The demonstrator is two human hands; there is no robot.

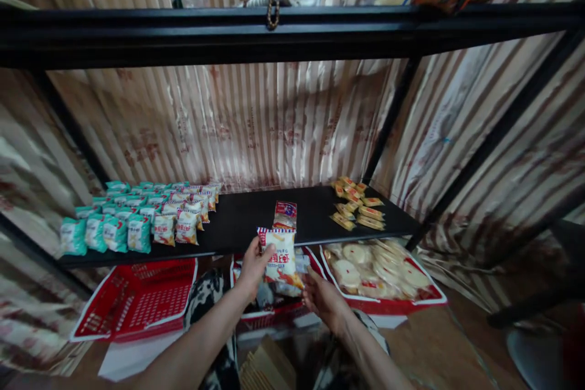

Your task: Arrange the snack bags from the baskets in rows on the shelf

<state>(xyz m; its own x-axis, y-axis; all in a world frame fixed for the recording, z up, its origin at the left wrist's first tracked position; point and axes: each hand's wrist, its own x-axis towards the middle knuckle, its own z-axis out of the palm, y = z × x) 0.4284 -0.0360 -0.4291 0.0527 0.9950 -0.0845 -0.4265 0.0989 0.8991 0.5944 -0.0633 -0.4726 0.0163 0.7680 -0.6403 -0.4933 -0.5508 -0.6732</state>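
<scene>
My left hand (253, 268) grips a white snack bag (280, 259) by its left side, thumb on the front. The bag has red lettering, a striped top edge and an orange lower part. It is upright before the shelf's front edge. My right hand (323, 300) is beside the bag's lower right corner, fingers loosely apart; whether they touch it is hard to see. Behind the bag, a red packet (285, 214) lies on the black shelf (247, 213). Similar white snack bags (187, 225) stand in rows at left, next to teal snack bags (138, 231).
Small yellow packets (359, 207) lie at the shelf's right. Below are an empty red basket (155, 292), a middle basket (260, 320) partly hidden by my hands, and a right basket (388, 304) of wrapped round flat foods. A black upper shelf (205, 36) crosses above.
</scene>
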